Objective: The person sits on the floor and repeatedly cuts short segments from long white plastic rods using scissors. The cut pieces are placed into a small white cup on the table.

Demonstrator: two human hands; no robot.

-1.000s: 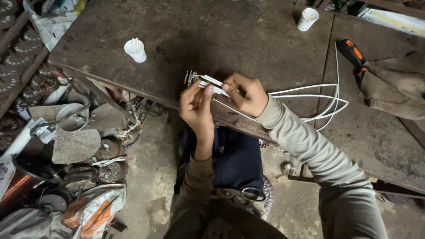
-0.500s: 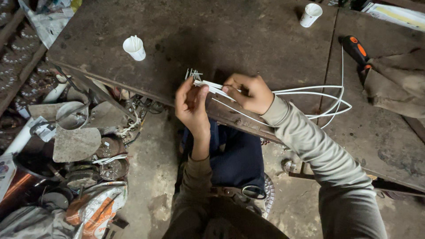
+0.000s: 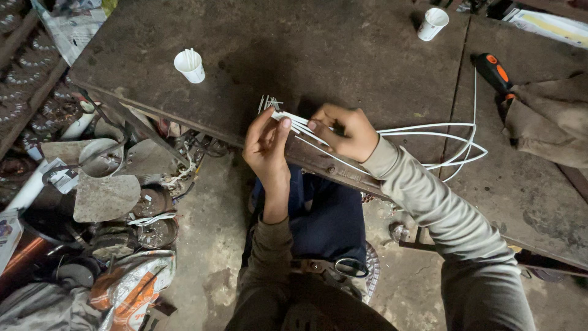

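A bundle of thin white wires (image 3: 300,124) lies between the two hands at the near edge of the desk (image 3: 343,55); its short ends fan out toward a few small bare metal tips (image 3: 268,102) that rest on the desk top just beyond the fingers; the rest of the wires run off to the right in long loops (image 3: 456,144) that lie flat on the desk and curve back on themselves. The left hand (image 3: 264,146) stands upright below the bundle, its grip pinched together on the wire ends between thumb and fingertips; the right hand (image 3: 343,132) comes in from the right, its grip closed on the same wires a little further along, knuckles up, grey-beige sleeve (image 3: 429,202) trailing back over the desk edge.

Further out on the dark, worn desk stands a white paper cup (image 3: 190,65) with something white sticking up in it, well to the left of the hands; a second white cup (image 3: 433,24) stands near the far right; a screwdriver with an orange and black handle (image 3: 495,72) lies to the right, just beside a crumpled brown cloth (image 3: 548,125). Below the desk on the left, the floor holds a heap of metal parts, round coils and scrap (image 3: 104,202); the person's dark blue trousers (image 3: 327,217) show under the desk edge.
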